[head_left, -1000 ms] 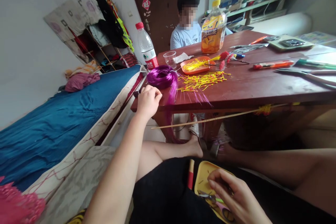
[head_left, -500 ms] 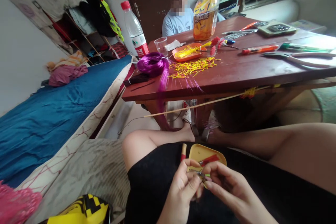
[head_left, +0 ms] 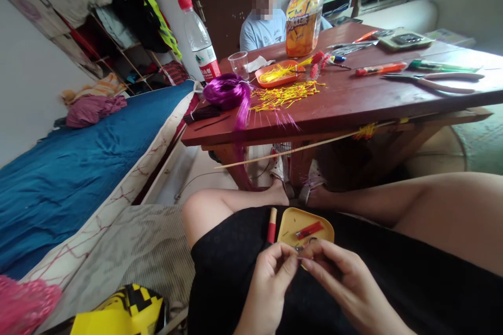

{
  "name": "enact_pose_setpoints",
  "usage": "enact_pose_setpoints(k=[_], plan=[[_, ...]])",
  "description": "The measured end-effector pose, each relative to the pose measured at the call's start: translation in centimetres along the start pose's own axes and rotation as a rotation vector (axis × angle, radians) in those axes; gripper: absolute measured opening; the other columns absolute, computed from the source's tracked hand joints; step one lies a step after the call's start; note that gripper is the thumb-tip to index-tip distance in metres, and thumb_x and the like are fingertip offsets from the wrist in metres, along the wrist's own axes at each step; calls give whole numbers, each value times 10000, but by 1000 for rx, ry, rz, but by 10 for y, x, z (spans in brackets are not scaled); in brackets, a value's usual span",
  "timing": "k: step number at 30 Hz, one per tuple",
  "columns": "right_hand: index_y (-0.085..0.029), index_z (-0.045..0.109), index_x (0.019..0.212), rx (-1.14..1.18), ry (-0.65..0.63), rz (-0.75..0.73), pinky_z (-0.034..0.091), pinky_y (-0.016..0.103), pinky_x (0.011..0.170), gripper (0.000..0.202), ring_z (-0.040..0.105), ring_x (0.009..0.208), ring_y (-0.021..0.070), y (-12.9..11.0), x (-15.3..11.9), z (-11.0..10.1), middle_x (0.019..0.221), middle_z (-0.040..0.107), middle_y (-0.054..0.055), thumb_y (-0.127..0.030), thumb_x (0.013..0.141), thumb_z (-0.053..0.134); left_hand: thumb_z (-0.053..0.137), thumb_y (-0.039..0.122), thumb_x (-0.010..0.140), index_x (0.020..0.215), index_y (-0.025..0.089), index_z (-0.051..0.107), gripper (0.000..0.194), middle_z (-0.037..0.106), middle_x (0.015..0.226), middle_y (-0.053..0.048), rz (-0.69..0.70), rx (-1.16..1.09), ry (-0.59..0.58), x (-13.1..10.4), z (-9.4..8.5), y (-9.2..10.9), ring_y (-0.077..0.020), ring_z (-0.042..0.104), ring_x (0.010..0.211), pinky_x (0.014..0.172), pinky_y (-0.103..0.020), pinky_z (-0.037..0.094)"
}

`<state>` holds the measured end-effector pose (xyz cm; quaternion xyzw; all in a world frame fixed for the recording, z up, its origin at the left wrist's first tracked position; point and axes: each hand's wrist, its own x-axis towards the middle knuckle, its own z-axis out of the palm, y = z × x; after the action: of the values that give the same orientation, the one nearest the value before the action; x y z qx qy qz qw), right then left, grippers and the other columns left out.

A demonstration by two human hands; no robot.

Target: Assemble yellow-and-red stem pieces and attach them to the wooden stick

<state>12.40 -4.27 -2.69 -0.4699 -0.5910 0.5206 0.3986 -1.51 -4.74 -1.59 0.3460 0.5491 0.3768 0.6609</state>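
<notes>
Reddish-brown worktop (head_left: 341,99) stands in a room with a bed (head_left: 86,146) on the left, its sheet deep blue. Low in the view, over the lap, the left hand (head_left: 273,275) and right hand (head_left: 338,272) meet at the fingertips, each grip narrow, thumb near forefinger; what is pinched there, if anything, is too small to tell. Just beyond the fingertips, a yellow tray (head_left: 288,218) sits on the dark cloth of the lap, partly covered by the fingers, with a red lighter (head_left: 309,230) lying inside. Beside the tray, on its left, is a tube (head_left: 272,225), pale at the top and red below.

Farther out, a thin stick (head_left: 271,156) runs at a slant just below the worktop's near edge. Above it, purple thread (head_left: 226,89) lies coiled, loose strands hanging over the edge. Yellow stems (head_left: 286,95) are spread next to it, in front of an orange dish (head_left: 275,84) holding more yellow strands. Pliers (head_left: 416,79) lie to the right. At the far side stand a bottle of amber drink (head_left: 304,23) and, behind the worktop, a person (head_left: 263,31) wearing light blue.
</notes>
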Motion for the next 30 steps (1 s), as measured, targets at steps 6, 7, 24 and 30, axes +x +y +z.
enact_pose_setpoints(k=[6, 7, 24, 30], plan=[[-195, 557, 771, -102, 46, -85, 459, 212, 562, 189, 564, 614, 144, 0, -3, -2, 681, 599, 17, -315, 872, 450, 707, 402, 658, 685, 140, 556, 303, 349, 530, 67, -42, -259, 31, -1, -2, 1, -61, 244, 497, 469, -189, 204], [-199, 561, 774, -132, 47, -112, 458, 210, 556, 174, 565, 603, 140, 1, -3, -2, 680, 598, 14, -297, 871, 455, 714, 398, 652, 680, 140, 552, 305, 341, 523, 71, -49, -295, 26, -1, -1, 1, -60, 239, 492, 467, -187, 202], [-175, 585, 785, -502, 114, -371, 478, 256, 550, 150, 600, 573, 158, -4, -1, 2, 669, 645, 41, -192, 860, 456, 693, 418, 673, 633, 150, 492, 337, 297, 481, 89, -33, -300, 15, 1, 2, -3, -54, 209, 469, 464, -193, 192], [-176, 586, 761, -548, 120, -379, 465, 251, 532, 179, 594, 542, 159, -7, 1, 3, 633, 640, 40, -170, 853, 432, 655, 407, 719, 656, 150, 506, 304, 315, 517, 81, 21, -198, 64, 2, 0, -7, -59, 232, 485, 471, -187, 224]])
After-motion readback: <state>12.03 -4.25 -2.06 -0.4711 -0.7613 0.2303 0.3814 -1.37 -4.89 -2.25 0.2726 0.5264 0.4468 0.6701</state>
